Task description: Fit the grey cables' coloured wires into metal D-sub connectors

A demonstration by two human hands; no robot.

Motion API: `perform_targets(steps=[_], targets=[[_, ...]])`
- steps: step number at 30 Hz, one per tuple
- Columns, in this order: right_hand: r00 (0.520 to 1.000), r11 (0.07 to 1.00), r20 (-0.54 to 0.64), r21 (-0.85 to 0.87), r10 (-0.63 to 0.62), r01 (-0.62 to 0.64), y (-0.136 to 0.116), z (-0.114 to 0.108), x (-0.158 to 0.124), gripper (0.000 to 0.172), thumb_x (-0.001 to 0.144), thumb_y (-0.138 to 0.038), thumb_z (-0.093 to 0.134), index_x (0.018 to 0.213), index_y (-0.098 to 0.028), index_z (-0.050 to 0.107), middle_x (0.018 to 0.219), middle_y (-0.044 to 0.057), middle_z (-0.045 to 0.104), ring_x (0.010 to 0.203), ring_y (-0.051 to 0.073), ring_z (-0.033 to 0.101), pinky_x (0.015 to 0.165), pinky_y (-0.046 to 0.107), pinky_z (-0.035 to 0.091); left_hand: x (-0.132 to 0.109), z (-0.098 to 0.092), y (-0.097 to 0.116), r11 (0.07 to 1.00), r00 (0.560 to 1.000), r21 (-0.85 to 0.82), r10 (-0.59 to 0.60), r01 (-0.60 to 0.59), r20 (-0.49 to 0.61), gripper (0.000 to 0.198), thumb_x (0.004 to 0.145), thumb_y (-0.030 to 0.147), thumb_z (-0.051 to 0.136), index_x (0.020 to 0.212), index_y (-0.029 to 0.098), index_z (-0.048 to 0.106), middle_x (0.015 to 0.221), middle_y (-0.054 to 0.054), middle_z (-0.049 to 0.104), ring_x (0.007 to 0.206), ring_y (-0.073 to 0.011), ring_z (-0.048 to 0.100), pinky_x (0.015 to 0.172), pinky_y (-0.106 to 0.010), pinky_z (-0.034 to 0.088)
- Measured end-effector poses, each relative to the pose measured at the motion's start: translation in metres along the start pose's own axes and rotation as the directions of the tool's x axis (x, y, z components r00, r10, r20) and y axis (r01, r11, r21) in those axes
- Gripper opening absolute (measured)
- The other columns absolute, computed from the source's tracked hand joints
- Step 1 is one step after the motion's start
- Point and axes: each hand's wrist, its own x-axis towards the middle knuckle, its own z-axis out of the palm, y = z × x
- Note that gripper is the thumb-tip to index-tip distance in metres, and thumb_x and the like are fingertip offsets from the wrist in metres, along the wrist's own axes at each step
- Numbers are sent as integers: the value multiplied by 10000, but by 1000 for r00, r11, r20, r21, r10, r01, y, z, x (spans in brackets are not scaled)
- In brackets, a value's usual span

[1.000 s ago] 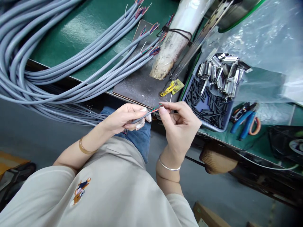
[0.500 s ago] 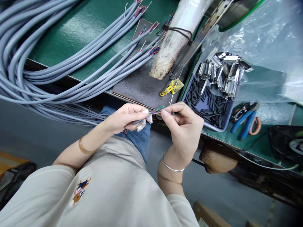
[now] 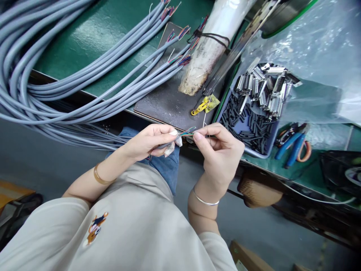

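Observation:
Close to the table's front edge, my left hand (image 3: pixel 153 140) is closed around the end of a grey cable, with white wrapping on some fingertips. Thin coloured wires (image 3: pixel 187 132) fan out from that end towards the right. My right hand (image 3: pixel 218 145) pinches the tips of some of these wires between thumb and forefinger. A thin pale strand (image 3: pixel 205 117) rises beside its fingers. Just beyond the hands lies a dark board (image 3: pixel 163 107) with a small yellow tool (image 3: pixel 200 107) on it.
Many grey cables (image 3: pixel 113 81) with stripped ends lie at the left. A plastic-wrapped roll (image 3: pixel 204 56) rests on the board. At the right are a bin (image 3: pixel 263 153) of metal connectors (image 3: pixel 265 86) and black tubes (image 3: pixel 256 130), blue-handled pliers (image 3: pixel 291 146) and plastic sheeting (image 3: pixel 313 49).
My right hand has shifted slightly to the right, its fingers still pinched on the wires. The left hand has barely moved.

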Motion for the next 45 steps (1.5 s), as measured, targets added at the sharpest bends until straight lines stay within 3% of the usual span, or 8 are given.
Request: perform_targets(steps=[6, 17, 24, 30, 34, 39, 45], targets=[[999, 999, -36, -26, -30, 30, -1, 2, -1, 65, 816, -197, 776, 772, -224, 735, 751, -10, 651, 574, 76, 467, 443, 234, 273, 2, 2, -6, 985, 988, 106, 143, -135, -64, 373, 859, 452, 775, 850, 101, 652, 569, 8, 629, 390, -12, 391, 380, -152, 239], [999, 999, -40, -17, 34, -35, -1, -2, -2, 60, 794, -220, 789, 759, -229, 741, 724, -16, 661, 543, 71, 456, 429, 224, 266, 0, 10, -2, 960, 977, 239, 180, -148, -114, 449, 809, 525, 796, 823, 110, 625, 579, 21, 608, 424, -16, 383, 399, -161, 279], [1000, 1000, -8, -27, 8, -8, -3, -3, -3, 51, 806, -216, 784, 774, -229, 746, 769, 3, 684, 586, 83, 492, 444, 231, 278, 0, 10, -3, 942, 970, 285, 217, -177, -114, 413, 824, 501, 785, 794, 123, 621, 589, 26, 612, 452, -22, 433, 448, -163, 352], [998, 998, -27, -24, 63, -64, -2, -2, -4, 96, 813, -228, 767, 740, -215, 706, 706, -23, 608, 549, 65, 428, 446, 221, 263, 1, 10, -5, 934, 950, 291, 262, -206, -168, 359, 755, 411, 852, 799, 116, 653, 634, 12, 635, 558, -53, 559, 548, -163, 454], [993, 993, -39, 41, 113, -111, 6, -2, -2, 122, 790, -278, 790, 733, -211, 705, 653, -30, 573, 565, 76, 454, 444, 206, 268, 0, 8, -7, 918, 940, 320, 298, -235, -164, 237, 798, 322, 802, 836, 110, 703, 677, -6, 671, 593, -61, 588, 585, -164, 488], [992, 989, -14, 88, 121, -120, 12, -2, -1, 141, 789, -310, 802, 744, -211, 712, 647, -32, 594, 550, 75, 457, 447, 200, 289, 0, 9, -5, 909, 934, 332, 318, -252, -161, 236, 800, 322, 803, 817, 112, 697, 654, -1, 663, 569, -56, 574, 560, -159, 471], [996, 998, -74, 37, 47, -45, 9, 3, -5, 87, 801, -265, 777, 764, -215, 716, 729, -20, 666, 507, 58, 415, 427, 204, 289, 0, 11, -6, 930, 945, 291, 281, -225, -168, 395, 807, 481, 803, 815, 130, 624, 609, 12, 636, 435, -23, 424, 417, -157, 340]])
